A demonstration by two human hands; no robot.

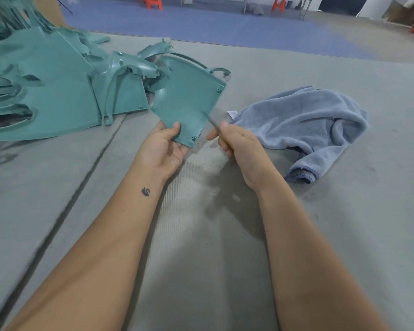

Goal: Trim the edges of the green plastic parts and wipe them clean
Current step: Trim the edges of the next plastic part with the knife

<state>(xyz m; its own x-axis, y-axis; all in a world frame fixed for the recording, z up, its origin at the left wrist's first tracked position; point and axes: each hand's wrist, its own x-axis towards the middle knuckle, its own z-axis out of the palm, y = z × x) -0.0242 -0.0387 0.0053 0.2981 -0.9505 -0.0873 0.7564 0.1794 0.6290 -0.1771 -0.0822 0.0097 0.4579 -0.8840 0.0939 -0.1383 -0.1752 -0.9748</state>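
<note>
The left hand (pixel 164 149) holds a green plastic panel (pixel 185 99) by its narrow near corner, thumb curled on top and fingers underneath, so the panel stands up off the grey mat (pixel 201 235) and leans away from the person. The right hand (pixel 237 144) is closed round a thin blade (pixel 208 119), and its tip lies against the panel's right edge. The blade is blurred, so its exact shape is hard to tell. This looks like the trimming step, with wiping not yet begun.

The main risk is a slip. The left grip has only a small corner of a broad, flexible panel, so pressure from the blade could twist the panel or pull it loose. If the blade jumps off the edge, it may gouge the flat face or run down toward the left thumb, which sits near the same corner. A stroke drawn toward the body raises that danger.

The blue towel (pixel 304 125) lies crumpled on the mat just right of the right hand, within easy reach. A pile of other green parts (pixel 48 91) sits at the left, close behind the held panel; a wide swing could knock into it and shift the stack.
</note>
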